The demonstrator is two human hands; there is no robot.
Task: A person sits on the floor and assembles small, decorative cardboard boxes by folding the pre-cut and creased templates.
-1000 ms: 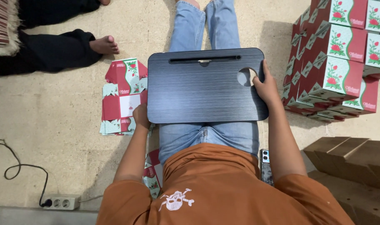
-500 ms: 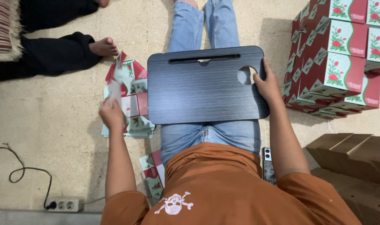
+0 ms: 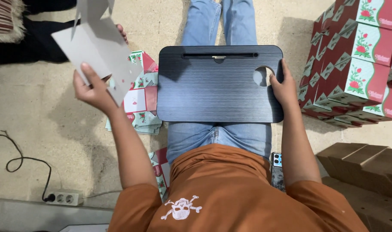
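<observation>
The left hand (image 3: 93,88) has come up off the floor with a flat, unfolded carton blank (image 3: 97,47), grey inner side facing the camera. Thumb and fingers are closed on its lower edge and hold it in the air, well to the left of the black lap desk (image 3: 213,90). Half a second ago this hand was down at the pile of flat printed cartons (image 3: 140,105), which lies on the floor just left of the lap desk, so one sheet has been picked off that stack.

The right hand (image 3: 282,86) has not moved. It grips the lap desk's right edge beside the round cup hole, steadying the board across the lap.

Right of the lap desk stand assembled red-and-green boxes (image 3: 355,64), with brown cardboard cartons (image 3: 367,163) nearer the person. A power strip (image 3: 67,197) lies far left.
</observation>
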